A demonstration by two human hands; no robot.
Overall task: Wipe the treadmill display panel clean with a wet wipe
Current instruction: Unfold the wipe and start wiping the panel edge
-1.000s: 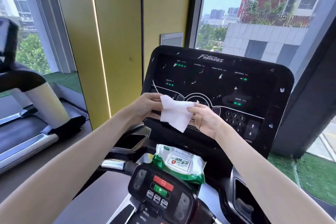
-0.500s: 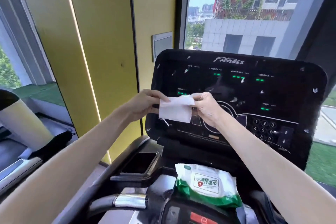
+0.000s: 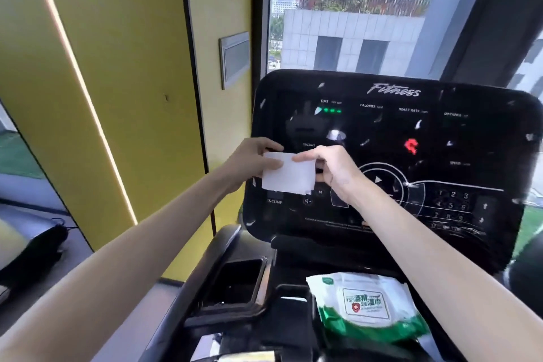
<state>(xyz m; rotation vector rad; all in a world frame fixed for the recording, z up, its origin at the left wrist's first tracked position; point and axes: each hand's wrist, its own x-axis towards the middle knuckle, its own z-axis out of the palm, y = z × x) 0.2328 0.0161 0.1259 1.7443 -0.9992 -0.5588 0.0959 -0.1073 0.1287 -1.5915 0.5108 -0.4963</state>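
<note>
Head view: the left hand (image 3: 249, 160) and right hand (image 3: 333, 170) hold 1 folded white wet wipe (image 3: 289, 176) between them, the fingers (image 3: 305, 157) of each hand pinching an opposite edge. The wipe is in front of the lower-left area of the speckled black display panel (image 3: 411, 132); contact cannot be determined. 1 green-and-white wipe pack (image 3: 367, 303) lies below the panel.

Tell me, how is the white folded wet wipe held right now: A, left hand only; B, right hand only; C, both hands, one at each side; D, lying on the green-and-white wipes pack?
C: the left hand grips the left edge of the white folded wet wipe and the right hand pinches its right edge, in front of the black treadmill display panel.
</note>
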